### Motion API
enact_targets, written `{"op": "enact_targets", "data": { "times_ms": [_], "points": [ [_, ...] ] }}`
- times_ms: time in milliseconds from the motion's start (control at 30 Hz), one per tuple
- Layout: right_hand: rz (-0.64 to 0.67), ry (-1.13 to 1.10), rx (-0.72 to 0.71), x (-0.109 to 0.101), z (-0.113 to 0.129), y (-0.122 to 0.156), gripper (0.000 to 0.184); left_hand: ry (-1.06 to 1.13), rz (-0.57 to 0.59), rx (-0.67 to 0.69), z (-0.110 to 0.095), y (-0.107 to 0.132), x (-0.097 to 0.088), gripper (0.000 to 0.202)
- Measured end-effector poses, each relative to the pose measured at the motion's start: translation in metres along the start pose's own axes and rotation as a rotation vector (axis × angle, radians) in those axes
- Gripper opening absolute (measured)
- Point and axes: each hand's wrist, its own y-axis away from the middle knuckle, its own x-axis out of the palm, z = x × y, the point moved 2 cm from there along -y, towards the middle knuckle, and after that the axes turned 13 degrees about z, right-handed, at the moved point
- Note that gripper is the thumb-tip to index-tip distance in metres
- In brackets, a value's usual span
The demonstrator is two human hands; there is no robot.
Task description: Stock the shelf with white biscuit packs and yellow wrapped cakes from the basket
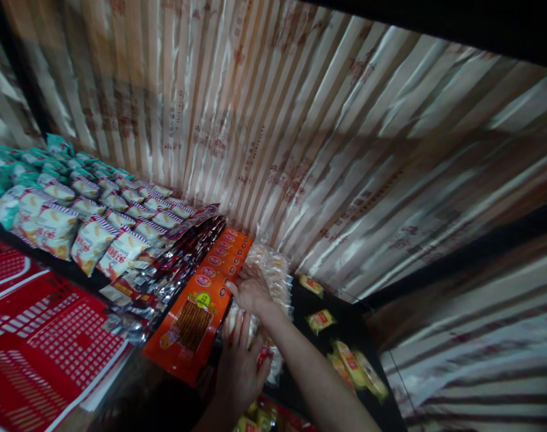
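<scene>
A row of clear packets of pale snacks [273, 270] stands on a dark shelf, right beside a row of orange packets [201, 312]. My right hand [251, 291] rests on top of the clear row. Its fingers curl down into the gap next to the orange packets and grip the clear ones. My left hand [238, 363] is nearer the shelf front. Its fingers lie over the front clear packets and its thumb closes on their right side, by a red label. What lies under both palms is hidden.
Left of the orange row stand dark red foil packets [183, 252], white striped bags [98, 234] and teal bags [26, 165]. Loose yellow packets [345, 354] lie on the black shelf [345, 327] to the right. A red printed panel [44, 342] fills the lower left. Striped wrapping hangs behind.
</scene>
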Motion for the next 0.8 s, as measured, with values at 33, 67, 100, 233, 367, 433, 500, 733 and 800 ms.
{"op": "enact_targets", "data": {
  "times_ms": [33, 67, 100, 233, 367, 433, 500, 733, 800],
  "points": [
    [-0.016, -0.024, -0.014, -0.002, 0.000, 0.004, 0.047, 0.014, 0.007, -0.007, 0.000, 0.001, 0.001, 0.050],
    [-0.059, -0.063, -0.022, -0.005, -0.002, 0.011, 0.046, 0.025, 0.017, -0.010, 0.000, 0.001, 0.002, 0.050],
    [-0.138, -0.116, -0.020, -0.008, -0.004, 0.020, 0.045, 0.032, 0.031, -0.011, 0.000, 0.001, 0.002, 0.050],
    [-0.623, -0.346, 0.147, 0.001, -0.021, 0.083, 0.049, 0.028, 0.066, 0.012, 0.000, 0.002, -0.002, 0.051],
    [-0.796, -0.420, 0.385, 0.045, -0.026, 0.155, 0.048, -0.022, 0.055, 0.030, 0.000, 0.001, -0.008, 0.053],
    [-0.807, -0.415, 0.435, 0.068, -0.022, 0.179, 0.045, -0.051, 0.050, 0.025, -0.001, 0.001, -0.008, 0.052],
    [-0.766, -0.405, 0.454, 0.086, -0.017, 0.192, 0.043, -0.080, 0.051, 0.030, -0.002, 0.001, -0.008, 0.052],
    [-0.548, -0.488, 0.595, 0.108, -0.013, 0.183, 0.044, -0.116, 0.070, 0.064, -0.003, 0.004, -0.005, 0.051],
    [-0.564, -0.493, 0.594, 0.110, -0.014, 0.180, 0.043, -0.104, 0.084, 0.078, -0.002, 0.006, -0.004, 0.051]
  ]
}}
